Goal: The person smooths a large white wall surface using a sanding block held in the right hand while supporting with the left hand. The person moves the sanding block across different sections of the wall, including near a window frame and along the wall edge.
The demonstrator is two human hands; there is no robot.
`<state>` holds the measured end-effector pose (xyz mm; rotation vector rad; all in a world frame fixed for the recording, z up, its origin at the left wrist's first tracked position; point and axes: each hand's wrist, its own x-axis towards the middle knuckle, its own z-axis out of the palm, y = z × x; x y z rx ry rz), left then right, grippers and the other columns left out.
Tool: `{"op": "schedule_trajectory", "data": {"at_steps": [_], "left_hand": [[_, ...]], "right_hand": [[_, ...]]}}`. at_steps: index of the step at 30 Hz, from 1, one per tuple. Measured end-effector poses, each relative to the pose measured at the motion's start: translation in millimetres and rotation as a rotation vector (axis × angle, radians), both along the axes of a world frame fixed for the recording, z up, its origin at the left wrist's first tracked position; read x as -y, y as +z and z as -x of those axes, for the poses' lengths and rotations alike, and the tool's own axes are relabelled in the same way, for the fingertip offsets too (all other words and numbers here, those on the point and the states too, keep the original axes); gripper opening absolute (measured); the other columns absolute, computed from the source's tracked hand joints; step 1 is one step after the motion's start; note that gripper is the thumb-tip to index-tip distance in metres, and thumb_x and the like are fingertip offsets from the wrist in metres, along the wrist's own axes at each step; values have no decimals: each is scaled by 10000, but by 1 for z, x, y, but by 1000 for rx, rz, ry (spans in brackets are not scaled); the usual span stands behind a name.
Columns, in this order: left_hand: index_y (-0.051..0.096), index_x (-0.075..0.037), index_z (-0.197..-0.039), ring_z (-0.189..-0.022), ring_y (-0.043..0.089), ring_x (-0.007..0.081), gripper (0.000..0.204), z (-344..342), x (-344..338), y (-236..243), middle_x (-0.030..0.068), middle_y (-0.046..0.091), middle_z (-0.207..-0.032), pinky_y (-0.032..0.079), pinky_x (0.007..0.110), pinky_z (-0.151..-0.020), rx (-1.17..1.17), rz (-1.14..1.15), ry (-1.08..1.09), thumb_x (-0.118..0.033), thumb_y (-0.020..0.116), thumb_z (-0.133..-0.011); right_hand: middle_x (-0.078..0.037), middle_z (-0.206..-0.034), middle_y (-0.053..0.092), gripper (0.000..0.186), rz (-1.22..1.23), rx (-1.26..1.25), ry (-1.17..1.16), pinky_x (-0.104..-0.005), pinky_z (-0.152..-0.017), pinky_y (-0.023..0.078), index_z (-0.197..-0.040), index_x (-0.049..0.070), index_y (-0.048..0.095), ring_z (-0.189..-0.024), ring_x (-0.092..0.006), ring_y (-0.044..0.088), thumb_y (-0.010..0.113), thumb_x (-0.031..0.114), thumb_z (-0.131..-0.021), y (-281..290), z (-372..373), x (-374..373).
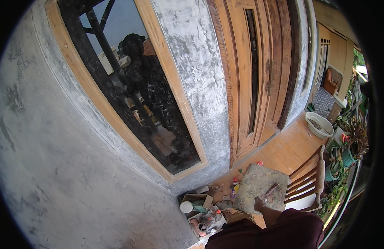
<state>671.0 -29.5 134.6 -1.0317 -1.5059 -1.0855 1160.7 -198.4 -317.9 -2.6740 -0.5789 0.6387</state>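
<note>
**Hand low over the mat, tool not yet taken**

Only one of my hands shows, I believe the right hand [258, 203], coming out of a dark red sleeve [283, 230] at the lower edge. It is small and blurred, so I cannot tell if the fingers are released or clenched. It is on or just above the patterned mat [258, 178].

Just beyond it lies a tool with a wooden handle [270, 191], apart from the hand. I judge that nothing is picked up yet.

To the left of my hand are a cardboard box [198, 199] and a white round lid [186, 206] among small clutter I cannot make out. To the right stands a wooden chair [310, 178]. My left hand is out of view.
</note>
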Motion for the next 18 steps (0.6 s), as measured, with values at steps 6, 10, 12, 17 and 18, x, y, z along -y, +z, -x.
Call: {"op": "schedule_trajectory", "data": {"at_steps": [6,10,12,17,18], "left_hand": [[436,15,-1478,-1405,265,557,597,0,-1,1,298,315,-1550,335,666,-1070,-18,-19,-6,-285,591,-985],[437,12,-1480,-1409,256,564,596,2,-1,-1,316,312,-1543,334,673,-1065,-21,2,18,-277,595,-983],[439,13,-1479,-1415,248,568,593,2,-1,-2,294,332,-1544,329,676,-1068,2,-28,1,-271,595,-982],[444,7,-1478,-1420,239,573,587,0,1,-1,288,345,-1542,325,677,-1071,-2,1,2,-268,596,-983],[445,6,-1477,-1420,239,574,586,-1,1,0,289,345,-1541,326,677,-1070,1,-4,-2,-267,597,-982]], "right_hand": [[-265,-1163,682,316,53,-239,16,-532,-979,475,-1216,164,610,-1148,-468,615,441,249,-963,35,0,-2],[-267,-1119,693,302,105,-189,28,-538,-964,472,-1183,151,617,-1112,-471,628,441,262,-965,48,1,-5],[-268,-1088,698,301,73,-167,8,-548,-935,481,-1172,141,618,-1065,-475,643,443,275,-966,48,2,-7],[-256,-896,689,227,-53,6,77,-578,-726,499,-1059,133,635,-818,-456,664,491,273,-954,46,1,-12],[-260,-893,687,231,-53,-29,67,-579,-730,497,-1060,131,635,-816,-460,662,487,273,-954,46,1,-13]]}}
